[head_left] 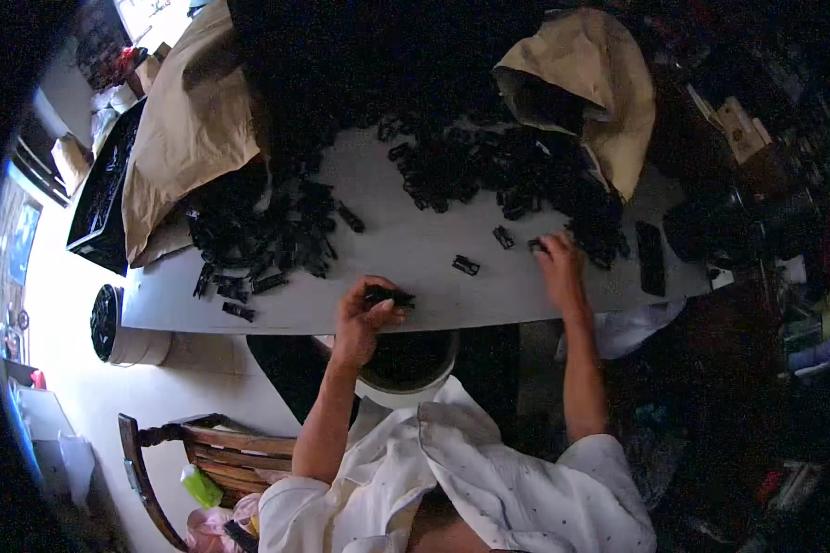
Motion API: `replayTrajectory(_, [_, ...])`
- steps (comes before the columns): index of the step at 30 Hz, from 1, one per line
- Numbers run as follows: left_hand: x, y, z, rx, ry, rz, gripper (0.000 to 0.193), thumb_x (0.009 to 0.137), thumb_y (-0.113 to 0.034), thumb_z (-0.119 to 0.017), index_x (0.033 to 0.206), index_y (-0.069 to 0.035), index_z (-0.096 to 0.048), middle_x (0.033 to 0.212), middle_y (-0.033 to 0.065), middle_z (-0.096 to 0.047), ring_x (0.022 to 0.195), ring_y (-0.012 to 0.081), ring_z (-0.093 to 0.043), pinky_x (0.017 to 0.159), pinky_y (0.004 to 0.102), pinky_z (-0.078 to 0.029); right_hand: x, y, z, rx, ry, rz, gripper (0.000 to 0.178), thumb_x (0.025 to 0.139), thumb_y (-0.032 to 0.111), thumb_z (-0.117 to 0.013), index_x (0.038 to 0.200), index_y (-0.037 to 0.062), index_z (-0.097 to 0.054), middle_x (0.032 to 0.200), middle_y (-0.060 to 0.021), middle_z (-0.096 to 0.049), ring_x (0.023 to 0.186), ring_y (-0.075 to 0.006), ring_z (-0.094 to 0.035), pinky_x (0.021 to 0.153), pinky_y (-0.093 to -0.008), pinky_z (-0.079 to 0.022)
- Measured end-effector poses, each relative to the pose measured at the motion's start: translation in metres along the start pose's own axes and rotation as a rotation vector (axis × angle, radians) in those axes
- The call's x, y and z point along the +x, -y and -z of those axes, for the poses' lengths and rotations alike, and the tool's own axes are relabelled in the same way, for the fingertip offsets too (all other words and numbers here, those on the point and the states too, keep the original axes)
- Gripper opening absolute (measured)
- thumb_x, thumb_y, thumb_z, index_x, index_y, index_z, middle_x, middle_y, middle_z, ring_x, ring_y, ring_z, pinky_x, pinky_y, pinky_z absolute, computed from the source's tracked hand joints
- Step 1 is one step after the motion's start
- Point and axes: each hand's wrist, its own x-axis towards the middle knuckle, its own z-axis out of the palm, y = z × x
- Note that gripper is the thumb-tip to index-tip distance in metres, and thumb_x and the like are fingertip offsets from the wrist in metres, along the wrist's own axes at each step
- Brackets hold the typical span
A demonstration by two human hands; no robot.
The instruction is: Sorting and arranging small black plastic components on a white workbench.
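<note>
The left hand [364, 313] is curled; the right hand [560, 265] reaches farther forward.

From where I stood, the person wore a loose white shirt [516, 488] of thin, soft-looking cloth, sprinkled with small dark specks. It creased deeply down the front, where a long edge [424, 447] ran from the hem toward a neckline [441, 514] lying open in a V. The wide, short left sleeve [290, 498] and right sleeve [604, 470] left the slim forearms uncovered, and the left hand [364, 309] and right hand [560, 267] were bare too. Any fastenings were too small to make out.
</note>
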Motion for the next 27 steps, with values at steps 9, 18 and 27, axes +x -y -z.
replayTrajectory(9, [0.002,0.004,0.001,0.094,-0.010,-0.060,0.019,0.075,-0.004,-0.058,0.092,-0.003,-0.051,0.086,0.0070,-0.055,0.069,0.0165,-0.056,0.063,0.0298,-0.049,-0.008,0.031,-0.036,0.234,0.019,0.047,0.022,0.076,0.002,-0.057,0.098,0.0031,-0.059,0.087,-0.0095,-0.058,0.078,-0.0207,-0.057,0.068,-0.0303,-0.045])
replayTrajectory(18, [0.003,0.010,0.003,0.003,-0.011,-0.046,0.018,0.076,-0.005,-0.058,0.093,-0.003,-0.052,0.084,0.0059,-0.057,0.067,0.0159,-0.055,0.062,0.0295,-0.048,-0.019,0.033,-0.016,-0.060,-0.051,-0.047,0.024,0.071,0.008,-0.065,0.094,0.0038,-0.060,0.088,-0.0103,-0.053,0.085,-0.0271,-0.053,0.071,-0.0361,-0.044])
replayTrajectory(27, [0.000,0.003,0.002,0.030,0.002,-0.032,0.016,0.077,-0.004,-0.058,0.092,-0.003,-0.052,0.085,0.0059,-0.056,0.070,0.0147,-0.056,0.065,0.0294,-0.048,-0.035,0.025,-0.014,-0.163,0.010,0.043,0.035,0.062,0.006,-0.072,0.095,0.0040,-0.060,0.095,-0.0088,-0.051,0.088,-0.0273,-0.052,0.075,-0.0365,-0.044])
